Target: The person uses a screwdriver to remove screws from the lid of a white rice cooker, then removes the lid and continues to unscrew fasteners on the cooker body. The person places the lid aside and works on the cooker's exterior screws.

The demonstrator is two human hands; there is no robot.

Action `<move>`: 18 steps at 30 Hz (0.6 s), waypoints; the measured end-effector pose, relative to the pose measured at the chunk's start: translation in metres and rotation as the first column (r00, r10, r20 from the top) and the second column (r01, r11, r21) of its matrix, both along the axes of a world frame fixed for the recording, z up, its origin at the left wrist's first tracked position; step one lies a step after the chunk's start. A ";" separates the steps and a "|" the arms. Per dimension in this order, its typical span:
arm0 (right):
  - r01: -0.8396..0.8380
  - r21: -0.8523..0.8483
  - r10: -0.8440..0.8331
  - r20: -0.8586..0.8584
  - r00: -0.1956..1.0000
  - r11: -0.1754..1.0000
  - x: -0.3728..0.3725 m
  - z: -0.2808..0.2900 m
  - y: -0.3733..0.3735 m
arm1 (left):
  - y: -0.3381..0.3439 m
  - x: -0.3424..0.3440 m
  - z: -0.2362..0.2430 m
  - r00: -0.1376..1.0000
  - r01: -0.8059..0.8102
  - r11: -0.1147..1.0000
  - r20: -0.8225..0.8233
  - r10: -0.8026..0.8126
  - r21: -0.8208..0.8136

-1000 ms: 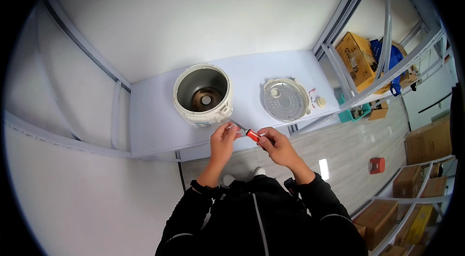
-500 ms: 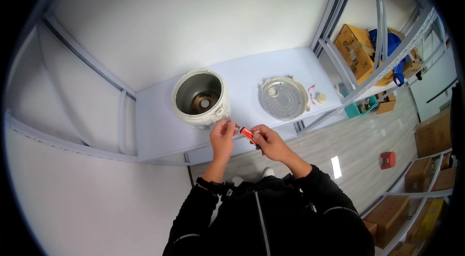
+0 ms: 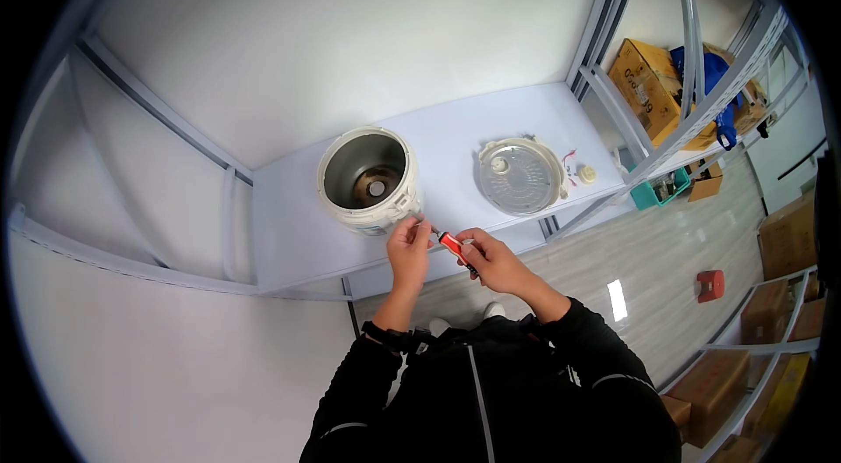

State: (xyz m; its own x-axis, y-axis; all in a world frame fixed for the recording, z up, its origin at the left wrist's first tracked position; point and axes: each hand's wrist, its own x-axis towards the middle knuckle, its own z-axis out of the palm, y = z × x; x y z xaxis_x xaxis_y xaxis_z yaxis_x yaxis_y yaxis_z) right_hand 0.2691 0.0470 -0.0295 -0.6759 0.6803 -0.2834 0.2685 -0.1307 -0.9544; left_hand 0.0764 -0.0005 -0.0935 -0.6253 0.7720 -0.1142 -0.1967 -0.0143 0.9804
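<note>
My right hand (image 3: 495, 264) is closed round the red and black handle of a screwdriver (image 3: 452, 244), which points up and left. At its front end my left hand (image 3: 409, 251) has thumb and fingers drawn together; what sits between them is too small to make out. Both hands are just off the table's front edge, my left beside the lower right of a white rice cooker body (image 3: 326, 183). That cooker stands upright without a lid, showing a grey metal inside with a brown-stained bottom. To the right lies a round, translucent lid part (image 3: 524, 189) with a cream rim.
The pale table (image 3: 293, 240) stands against a wall. By its right end are a small cream round part (image 3: 586, 174) and thin red pieces (image 3: 568, 161). Metal shelving holds a cardboard box (image 3: 644, 91); a teal bin (image 3: 649, 195) and a red stool (image 3: 710, 286) are on the floor.
The whole view has shifted slightly, so everything sits a little further right. My hands and the screwdriver keep nearly the same pose by the cooker.
</note>
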 end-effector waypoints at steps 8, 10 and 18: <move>0.047 0.135 -0.048 0.002 0.999 0.990 -0.004 0.005 -0.002 | 0.000 -0.005 0.005 1.000 0.015 1.000 -0.022 -0.015 -0.004; 0.063 0.362 -0.072 0.010 0.997 0.930 -0.004 0.001 -0.004 | 0.001 -0.005 0.007 1.000 0.028 1.000 -0.001 -0.028 0.009; 0.178 0.584 -0.183 -0.050 0.982 0.792 -0.014 0.011 -0.016 | -0.002 -0.004 0.023 0.986 0.141 0.986 0.103 -0.132 -0.087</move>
State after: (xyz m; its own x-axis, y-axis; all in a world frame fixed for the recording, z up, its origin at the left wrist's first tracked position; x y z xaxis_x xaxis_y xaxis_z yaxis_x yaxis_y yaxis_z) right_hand 0.2547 0.0313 -0.0187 -0.5236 0.8278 0.2013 0.3048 0.4026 -0.8631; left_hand 0.0724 -0.0023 -0.0706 -0.4970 0.8327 -0.2441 -0.2840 0.1098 0.9525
